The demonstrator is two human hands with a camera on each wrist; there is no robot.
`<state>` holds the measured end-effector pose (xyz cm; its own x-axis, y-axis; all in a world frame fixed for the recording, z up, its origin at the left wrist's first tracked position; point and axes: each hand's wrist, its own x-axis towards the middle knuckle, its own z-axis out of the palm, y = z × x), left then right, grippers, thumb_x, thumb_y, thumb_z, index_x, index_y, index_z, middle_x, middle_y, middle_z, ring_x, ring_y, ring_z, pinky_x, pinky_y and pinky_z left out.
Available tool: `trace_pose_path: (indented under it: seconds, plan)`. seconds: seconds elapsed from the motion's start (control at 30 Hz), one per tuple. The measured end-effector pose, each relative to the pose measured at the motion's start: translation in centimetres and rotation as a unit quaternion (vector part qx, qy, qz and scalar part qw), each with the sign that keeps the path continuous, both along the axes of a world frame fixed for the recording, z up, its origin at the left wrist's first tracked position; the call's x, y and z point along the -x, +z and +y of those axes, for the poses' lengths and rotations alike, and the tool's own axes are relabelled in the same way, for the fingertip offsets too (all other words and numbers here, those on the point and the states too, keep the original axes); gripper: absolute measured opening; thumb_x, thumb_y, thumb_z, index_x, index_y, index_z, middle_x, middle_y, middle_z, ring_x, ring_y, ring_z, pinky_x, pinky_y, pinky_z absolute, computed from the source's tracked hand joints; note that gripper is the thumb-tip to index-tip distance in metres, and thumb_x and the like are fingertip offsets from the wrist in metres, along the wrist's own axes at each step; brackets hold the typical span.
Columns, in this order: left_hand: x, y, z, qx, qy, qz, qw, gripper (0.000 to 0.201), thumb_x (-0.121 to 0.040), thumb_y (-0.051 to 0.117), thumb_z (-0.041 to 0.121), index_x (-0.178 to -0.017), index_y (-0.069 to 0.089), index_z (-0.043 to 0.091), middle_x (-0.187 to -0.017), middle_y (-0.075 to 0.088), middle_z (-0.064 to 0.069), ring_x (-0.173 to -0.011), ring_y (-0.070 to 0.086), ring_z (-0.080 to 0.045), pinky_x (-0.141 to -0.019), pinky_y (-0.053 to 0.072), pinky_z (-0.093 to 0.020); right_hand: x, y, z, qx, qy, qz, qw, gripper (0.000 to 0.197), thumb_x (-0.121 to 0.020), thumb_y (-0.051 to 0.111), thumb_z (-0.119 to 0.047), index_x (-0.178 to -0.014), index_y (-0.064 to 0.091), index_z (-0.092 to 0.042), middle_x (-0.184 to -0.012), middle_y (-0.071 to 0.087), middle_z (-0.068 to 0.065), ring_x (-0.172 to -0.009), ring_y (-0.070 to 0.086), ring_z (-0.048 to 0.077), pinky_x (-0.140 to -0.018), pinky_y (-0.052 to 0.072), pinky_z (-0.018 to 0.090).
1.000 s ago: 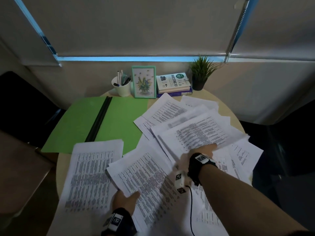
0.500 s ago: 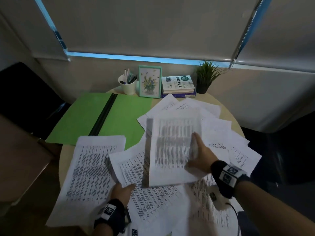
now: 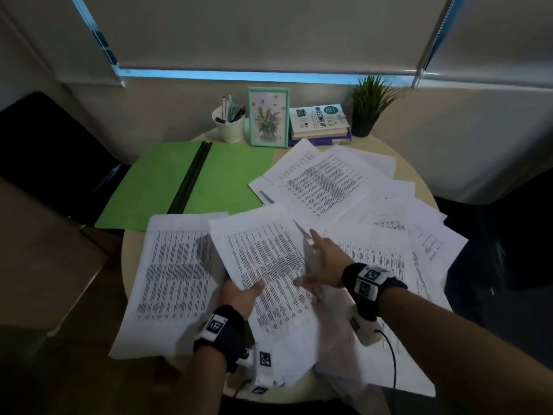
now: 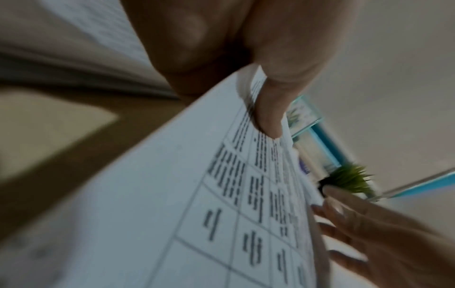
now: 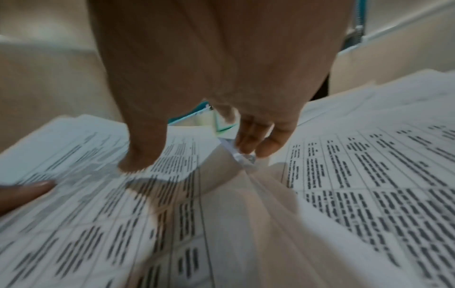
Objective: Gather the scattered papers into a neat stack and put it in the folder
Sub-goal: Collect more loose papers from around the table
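White printed papers (image 3: pixel 338 187) lie scattered over the round table (image 3: pixel 131 253). The open green folder (image 3: pixel 227 181) lies at the back left. My left hand (image 3: pixel 239 295) grips the near edge of a small stack of sheets (image 3: pixel 263 253), thumb (image 4: pixel 268 117) on top, and the rest of that hand's fingers are hidden under the paper. My right hand (image 3: pixel 320 262) holds the top sheet's right edge. Its thumb (image 5: pixel 140 155) presses on the print and its fingers (image 5: pixel 258 144) curl at the raised edge. Another sheet (image 3: pixel 173 271) lies to the left of the stack.
At the back of the table stand a white pen cup (image 3: pixel 229 125), a framed flower picture (image 3: pixel 268 119), a pile of books (image 3: pixel 318 124) and a small potted plant (image 3: pixel 366 106). More papers (image 3: pixel 425 238) overhang the table's right side. A wall runs just behind.
My right hand lifted a sheet from the right-hand pile, carried it left and brought it down onto the sheets in my left hand. The left hand stayed in place.
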<state>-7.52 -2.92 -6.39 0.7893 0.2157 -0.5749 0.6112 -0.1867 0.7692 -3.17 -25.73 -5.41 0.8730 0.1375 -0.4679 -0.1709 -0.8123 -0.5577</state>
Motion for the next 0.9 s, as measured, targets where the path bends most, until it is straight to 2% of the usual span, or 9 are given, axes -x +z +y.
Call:
trace_pose_path:
  seconds: [0.1,0.17,0.3,0.4,0.47,0.53,0.63,0.77,0.9]
  plan:
    - [-0.8,1.7,0.5,0.025,-0.022,-0.031,0.999,0.048,-0.083,0.075,0.023,-0.125,0.059,0.008,-0.12,0.064,-0.007,-0.109,0.059,-0.025,-0.089,0.043,-0.031,-0.8,0.9,-1.2,-0.107,-0.158,-0.018,0.981,0.146,-0.043,0.085,-0.068,-0.155,0.005,-0.021,-0.158,0.025,0.01,-0.141,0.034,0.03,-0.112,0.035,0.049]
    - [-1.8,3.2,0.9,0.043,-0.038,-0.062,0.996,0.047,-0.08,0.078,0.027,-0.119,0.06,0.008,-0.117,0.065,-0.006,-0.111,0.06,-0.026,-0.089,0.044,-0.031,-1.4,1.9,-1.6,-0.202,-0.184,0.012,0.962,0.136,-0.042,0.087,-0.066,-0.152,0.022,-0.021,-0.149,0.044,0.006,-0.133,0.047,0.026,-0.11,0.039,0.046]
    - [-4.5,8.4,1.6,0.061,-0.103,-0.149,0.982,0.074,-0.063,0.083,0.049,-0.122,0.06,0.011,-0.119,0.067,-0.001,-0.112,0.062,-0.024,-0.099,0.048,-0.044,-2.4,6.4,-1.0,-0.312,-0.164,-0.021,0.936,0.052,-0.066,0.086,-0.039,-0.109,0.065,-0.019,-0.098,0.074,-0.005,-0.095,0.069,0.015,-0.087,0.054,0.035]
    - [-6.4,12.6,2.4,0.04,-0.124,-0.209,0.969,0.073,-0.072,0.079,0.046,-0.131,0.054,0.012,-0.127,0.062,0.001,-0.117,0.057,-0.019,-0.102,0.046,-0.043,-3.0,10.6,-0.5,-0.387,-0.203,-0.111,0.893,0.026,-0.078,0.078,-0.014,-0.1,0.068,-0.007,-0.08,0.074,-0.003,-0.075,0.07,0.013,-0.065,0.055,0.026]
    - [-7.6,14.3,3.2,0.024,-0.114,-0.243,0.963,0.048,-0.078,0.078,0.036,-0.115,0.059,0.011,-0.11,0.065,0.005,-0.098,0.061,-0.006,-0.092,0.052,-0.027,-3.0,12.4,-0.4,-0.429,-0.225,-0.168,0.858,0.03,-0.077,0.078,-0.006,-0.104,0.068,-0.001,-0.086,0.075,0.004,-0.079,0.072,0.02,-0.068,0.056,0.029]
    - [-7.9,16.1,3.7,0.022,-0.103,-0.274,0.956,0.021,-0.083,0.075,0.022,-0.089,0.055,0.023,-0.088,0.058,0.016,-0.077,0.052,0.008,-0.066,0.049,-0.008,-2.8,13.2,0.1,-0.418,-0.229,-0.213,0.853,0.031,-0.077,0.078,-0.004,-0.106,0.069,-0.001,-0.09,0.076,0.002,-0.084,0.073,0.02,-0.07,0.057,0.028]
    - [-7.9,16.2,4.2,0.033,-0.09,-0.298,0.95,0.023,-0.081,0.077,0.019,-0.08,0.054,0.022,-0.08,0.057,0.011,-0.075,0.058,-0.002,-0.058,0.045,-0.003,-2.1,12.5,1.2,-0.366,-0.229,-0.245,0.868,0.029,-0.08,0.076,-0.005,-0.108,0.068,-0.006,-0.093,0.076,-0.008,-0.089,0.073,0.012,-0.075,0.056,0.024]
    - [-8.1,13.6,5.1,0.061,-0.09,-0.284,0.953,0.022,-0.077,0.079,0.009,-0.093,0.069,0.02,-0.088,0.071,0.009,-0.075,0.067,0.003,-0.079,0.058,-0.023,-1.1,9.6,2.9,-0.329,-0.271,-0.25,0.869,0.04,-0.079,0.079,-0.012,-0.114,0.063,-0.001,-0.105,0.074,0.005,-0.098,0.07,0.02,-0.084,0.056,0.033]
    - [-8.9,12.6,4.8,0.07,-0.072,-0.303,0.948,0.033,-0.084,0.073,0.015,-0.113,0.063,0.003,-0.1,0.069,0.001,-0.085,0.065,0.003,-0.069,0.052,-0.011,-1.5,10.1,5.5,-0.291,-0.297,-0.283,0.864,0.016,-0.092,0.065,-0.012,-0.107,0.062,-0.011,-0.104,0.07,0.004,-0.098,0.066,0.021,-0.088,0.053,0.036]
